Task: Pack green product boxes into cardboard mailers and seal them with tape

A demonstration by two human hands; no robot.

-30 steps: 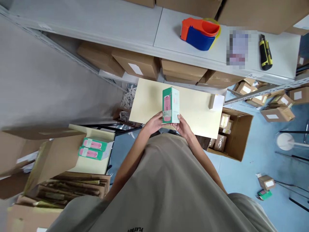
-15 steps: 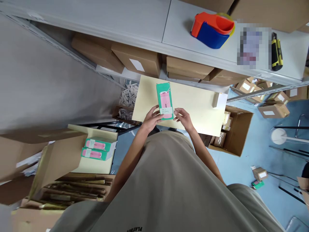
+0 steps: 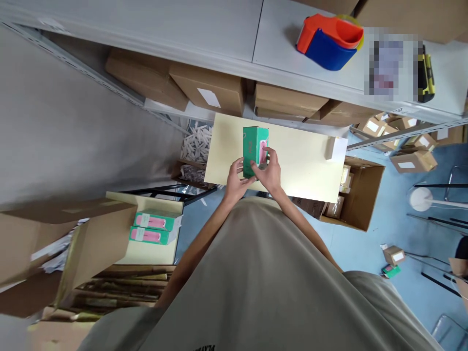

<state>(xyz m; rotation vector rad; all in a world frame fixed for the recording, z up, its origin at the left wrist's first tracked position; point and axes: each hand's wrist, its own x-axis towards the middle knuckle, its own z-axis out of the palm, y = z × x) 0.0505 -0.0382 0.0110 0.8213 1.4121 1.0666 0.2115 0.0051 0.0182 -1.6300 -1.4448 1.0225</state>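
A green carton with a pink picture (image 3: 253, 146) is held over the pale yellow table (image 3: 303, 163). My left hand (image 3: 237, 179) grips its near left corner, fingers curled round the edge. My right hand (image 3: 269, 168) wraps over the carton's right face, fingers covering part of the pink picture. Both hands are closed on the carton. A small white and brown box (image 3: 334, 147) lies at the table's right end, apart from my hands.
Two more green and pink cartons (image 3: 155, 227) lie on a lower yellow surface at left, beside an open cardboard box (image 3: 84, 243). A grey shelf (image 3: 219, 29) above holds an orange and blue tape dispenser (image 3: 329, 40) and a yellow knife (image 3: 425, 73). An open box (image 3: 360, 195) stands right of the table.
The carton has turned so its plain green side shows more. My right hand has moved up from the carton's bottom corner onto its right face.
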